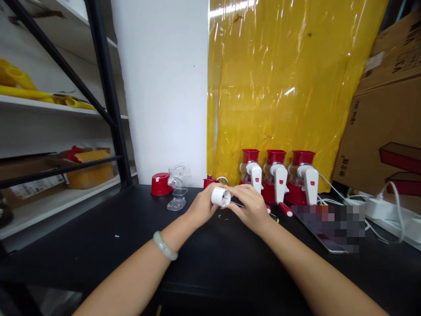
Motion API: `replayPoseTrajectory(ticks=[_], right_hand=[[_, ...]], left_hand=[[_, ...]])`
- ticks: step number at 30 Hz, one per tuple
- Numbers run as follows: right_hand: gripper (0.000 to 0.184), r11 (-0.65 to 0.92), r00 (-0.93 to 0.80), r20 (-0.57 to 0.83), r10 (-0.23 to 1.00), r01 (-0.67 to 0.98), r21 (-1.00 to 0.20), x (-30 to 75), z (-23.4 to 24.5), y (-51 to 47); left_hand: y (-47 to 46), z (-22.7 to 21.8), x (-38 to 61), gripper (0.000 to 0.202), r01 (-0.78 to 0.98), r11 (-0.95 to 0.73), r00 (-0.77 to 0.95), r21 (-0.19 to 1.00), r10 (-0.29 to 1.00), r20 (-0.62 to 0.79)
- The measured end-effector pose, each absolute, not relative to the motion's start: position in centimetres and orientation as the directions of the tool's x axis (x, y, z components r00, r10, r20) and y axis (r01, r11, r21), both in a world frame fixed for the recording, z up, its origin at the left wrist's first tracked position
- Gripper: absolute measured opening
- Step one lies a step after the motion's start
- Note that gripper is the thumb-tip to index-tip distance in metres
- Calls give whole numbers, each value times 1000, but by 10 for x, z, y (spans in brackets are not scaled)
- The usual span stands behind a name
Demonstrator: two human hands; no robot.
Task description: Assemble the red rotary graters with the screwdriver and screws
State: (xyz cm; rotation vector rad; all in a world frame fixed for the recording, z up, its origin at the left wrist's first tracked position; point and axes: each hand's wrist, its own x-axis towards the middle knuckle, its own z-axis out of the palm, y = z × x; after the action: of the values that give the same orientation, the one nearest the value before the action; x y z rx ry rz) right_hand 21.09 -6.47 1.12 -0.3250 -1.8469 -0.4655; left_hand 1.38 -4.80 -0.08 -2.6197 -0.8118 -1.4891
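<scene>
My left hand (pixel 202 204) is closed around a short white hollow cylinder (pixel 217 197), its open end turned to the right. Inside the opening, inner ribs show faintly. My right hand (pixel 250 206) meets it from the right, fingers bent, fingertips at the cylinder's rim. Under those fingers runs a thin metal shaft (pixel 239 204); a black-and-yellow end (pixel 275 217) pokes out beyond the hand in line with it, seemingly one slim tool. Its exact kind is hidden by the hand. A few tiny metal bits (pixel 223 217) lie on the table below.
Several red-and-white hand-crank grinders (pixel 276 175) stand at the back right. A red base (pixel 161 184), a clear housing (pixel 179 177) and a clear lid (pixel 176 203) sit back left. A tablet (pixel 322 228), a white power strip (pixel 408 228) and cables lie right, before a cardboard box (pixel 381 109).
</scene>
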Motion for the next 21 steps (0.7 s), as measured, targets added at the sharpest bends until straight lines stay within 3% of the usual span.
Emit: replayPoseTrajectory(ticks=[10, 14, 18, 21], right_hand=[[27, 870, -246, 969, 18, 482, 106, 206, 12, -73], [20, 866, -207, 974, 90, 500, 27, 205, 11, -73], [31, 881, -184, 971, 153, 471, -50, 206, 10, -69], [47, 891, -164, 958, 236, 430, -145, 207, 8, -62]], left_hand=[[-53, -3, 21, 47, 390, -870, 399, 301, 455, 797], [-58, -5, 29, 55, 379, -853, 389, 359, 499, 774], [-56, -8, 31, 49, 379, -821, 259, 427, 538, 802], [-52, -3, 31, 42, 210, -791, 150, 575, 607, 780]])
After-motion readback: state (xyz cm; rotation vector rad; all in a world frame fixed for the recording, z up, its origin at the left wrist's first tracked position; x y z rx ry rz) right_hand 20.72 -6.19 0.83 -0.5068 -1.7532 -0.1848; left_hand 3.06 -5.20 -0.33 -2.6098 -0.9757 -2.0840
